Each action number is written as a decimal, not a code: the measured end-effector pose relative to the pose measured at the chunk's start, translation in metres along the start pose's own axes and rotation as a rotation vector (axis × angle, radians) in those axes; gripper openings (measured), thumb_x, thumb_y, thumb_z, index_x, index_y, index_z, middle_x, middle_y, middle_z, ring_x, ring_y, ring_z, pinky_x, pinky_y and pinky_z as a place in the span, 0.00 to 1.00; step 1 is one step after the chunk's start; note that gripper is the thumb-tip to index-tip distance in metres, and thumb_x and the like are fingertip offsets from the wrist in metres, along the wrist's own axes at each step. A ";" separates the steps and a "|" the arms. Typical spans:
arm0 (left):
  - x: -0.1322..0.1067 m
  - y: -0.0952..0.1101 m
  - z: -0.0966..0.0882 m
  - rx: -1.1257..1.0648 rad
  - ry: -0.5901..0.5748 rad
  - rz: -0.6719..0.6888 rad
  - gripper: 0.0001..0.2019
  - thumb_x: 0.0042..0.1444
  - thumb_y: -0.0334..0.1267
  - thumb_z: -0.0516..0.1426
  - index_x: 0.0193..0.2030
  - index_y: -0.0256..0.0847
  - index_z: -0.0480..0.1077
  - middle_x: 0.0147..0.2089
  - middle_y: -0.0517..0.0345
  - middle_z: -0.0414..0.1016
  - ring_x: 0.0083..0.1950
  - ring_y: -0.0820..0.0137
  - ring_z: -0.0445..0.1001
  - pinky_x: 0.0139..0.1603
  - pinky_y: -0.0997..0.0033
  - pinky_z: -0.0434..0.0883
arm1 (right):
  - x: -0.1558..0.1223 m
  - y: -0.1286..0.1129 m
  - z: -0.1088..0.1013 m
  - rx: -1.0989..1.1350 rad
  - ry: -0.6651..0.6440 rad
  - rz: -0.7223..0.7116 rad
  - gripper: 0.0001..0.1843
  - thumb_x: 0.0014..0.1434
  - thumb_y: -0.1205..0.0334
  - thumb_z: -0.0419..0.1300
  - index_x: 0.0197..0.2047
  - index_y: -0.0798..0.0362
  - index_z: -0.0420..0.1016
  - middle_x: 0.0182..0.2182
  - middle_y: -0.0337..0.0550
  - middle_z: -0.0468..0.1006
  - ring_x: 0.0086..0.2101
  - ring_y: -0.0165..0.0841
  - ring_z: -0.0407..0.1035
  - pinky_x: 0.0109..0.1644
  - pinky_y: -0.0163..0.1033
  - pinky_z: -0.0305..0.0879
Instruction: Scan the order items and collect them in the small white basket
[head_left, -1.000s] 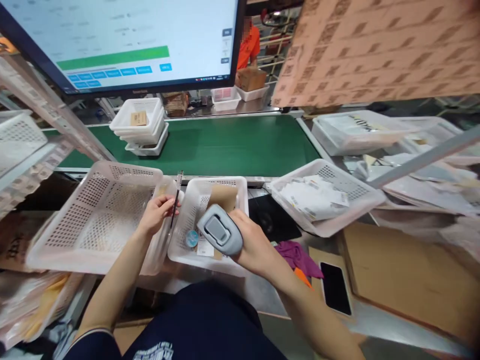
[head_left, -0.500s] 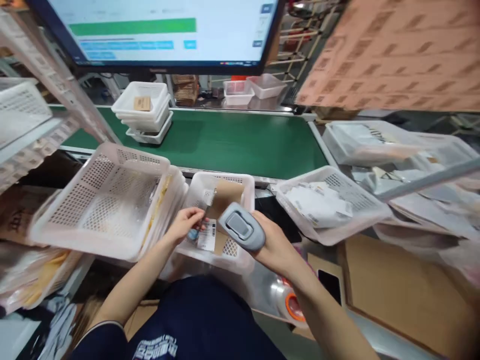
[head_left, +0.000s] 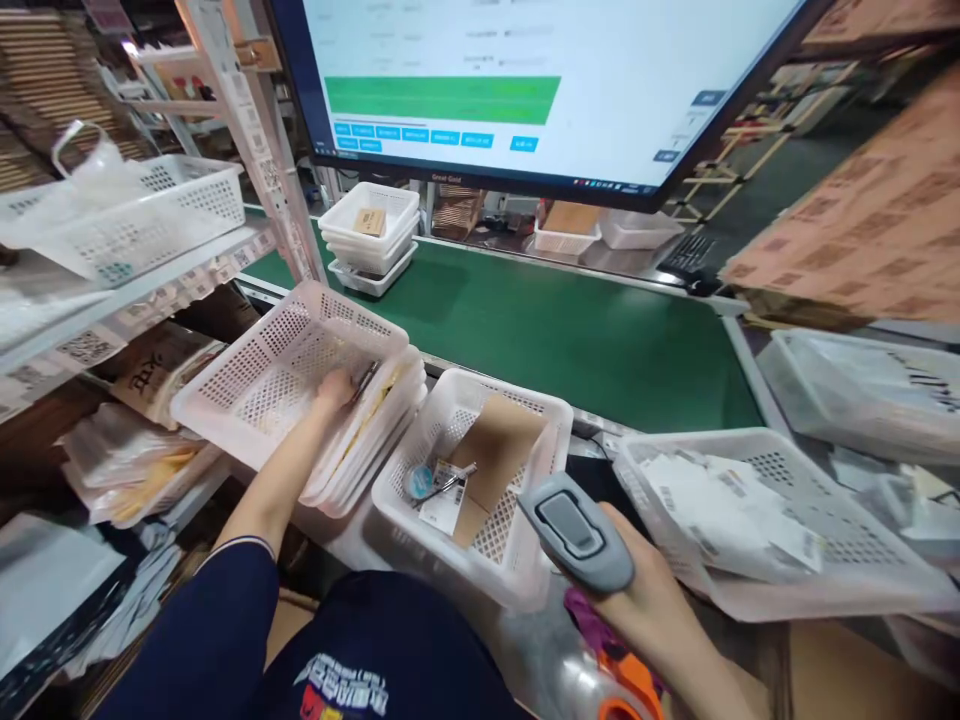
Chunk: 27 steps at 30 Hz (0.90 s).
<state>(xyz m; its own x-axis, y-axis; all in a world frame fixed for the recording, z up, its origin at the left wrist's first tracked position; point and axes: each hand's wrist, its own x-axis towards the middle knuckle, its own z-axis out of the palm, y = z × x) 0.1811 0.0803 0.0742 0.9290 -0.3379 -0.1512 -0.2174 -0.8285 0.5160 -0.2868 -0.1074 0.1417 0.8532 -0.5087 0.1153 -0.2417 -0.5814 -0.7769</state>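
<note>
My right hand (head_left: 637,590) is wrapped round a grey handheld barcode scanner (head_left: 577,530), held over the right edge of the middle white basket (head_left: 551,415). In that basket lie a folded piece of brown cardboard (head_left: 499,450), a white printed label (head_left: 441,512), a small round blue-and-white item (head_left: 420,481) and a thin shiny item (head_left: 457,478). My left hand (head_left: 337,388) reaches down inside the left white basket (head_left: 225,395), beside a slim dark item (head_left: 365,380) at its right wall. The fingers of that hand are too hidden and blurred to read.
A monitor (head_left: 480,100) hangs over a green conveyor belt (head_left: 570,330), where stacked white trays (head_left: 371,235) stand. On the right, a white basket (head_left: 720,590) holds white packets (head_left: 731,505). A shelf post (head_left: 262,150) rises at left. Orange tape dispenser (head_left: 630,685) lies below my right hand.
My left hand has left the middle basket and moved left into the left basket. The scanner stays in my right hand, still near the middle basket. The whole view has shifted left.
</note>
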 end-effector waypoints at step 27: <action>-0.147 0.087 0.009 -0.655 -0.155 0.575 0.11 0.53 0.46 0.69 0.36 0.41 0.83 0.36 0.56 0.83 0.37 0.65 0.79 0.39 0.68 0.73 | 0.047 -0.049 -0.009 -0.075 0.077 -0.139 0.12 0.55 0.64 0.64 0.43 0.49 0.71 0.40 0.45 0.75 0.39 0.40 0.70 0.40 0.41 0.65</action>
<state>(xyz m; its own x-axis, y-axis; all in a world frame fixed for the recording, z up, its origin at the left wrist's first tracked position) 0.0228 0.0538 0.1337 0.6674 -0.7196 0.1918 -0.3787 -0.1061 0.9194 -0.2395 -0.1084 0.1912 0.8436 -0.4658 0.2673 -0.1603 -0.6934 -0.7025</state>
